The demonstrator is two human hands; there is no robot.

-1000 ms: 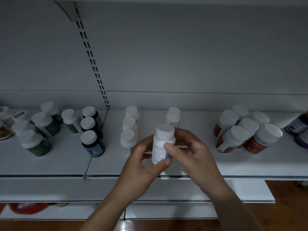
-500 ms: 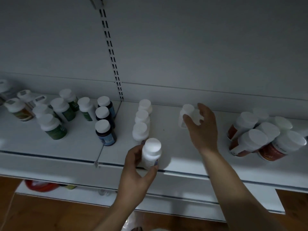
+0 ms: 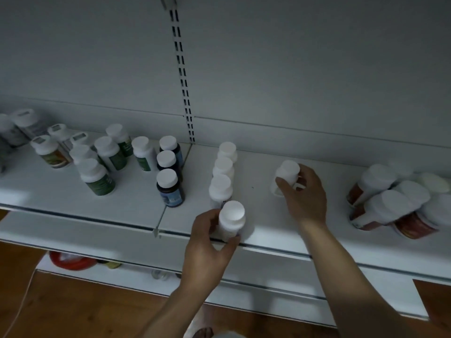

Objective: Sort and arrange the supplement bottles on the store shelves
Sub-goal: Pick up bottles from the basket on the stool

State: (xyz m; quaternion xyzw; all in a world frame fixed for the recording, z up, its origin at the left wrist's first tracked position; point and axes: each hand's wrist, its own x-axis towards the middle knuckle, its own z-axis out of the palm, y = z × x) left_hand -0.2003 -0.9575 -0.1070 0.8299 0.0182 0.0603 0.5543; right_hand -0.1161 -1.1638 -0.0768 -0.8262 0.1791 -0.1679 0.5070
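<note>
Front lip of the flat white shelf [image 3: 258, 191]: left hand [image 3: 207, 242] wraps thumb and fingers round an upright white plastic round-capped bottle [image 3: 231, 219], just nearer than a row of three matching white bottles [image 3: 220, 176]. Right hand [image 3: 303, 198], well apart and further back, grips a tilted white plastic bottle [image 3: 288, 173]. Labels blurred, unreadable. Left of the left hand: three dark cylindrical blue-labelled bottles [image 3: 169, 189]. Right of the right hand: leaning red-labelled white-capped bottles [image 3: 375, 208].
</note>
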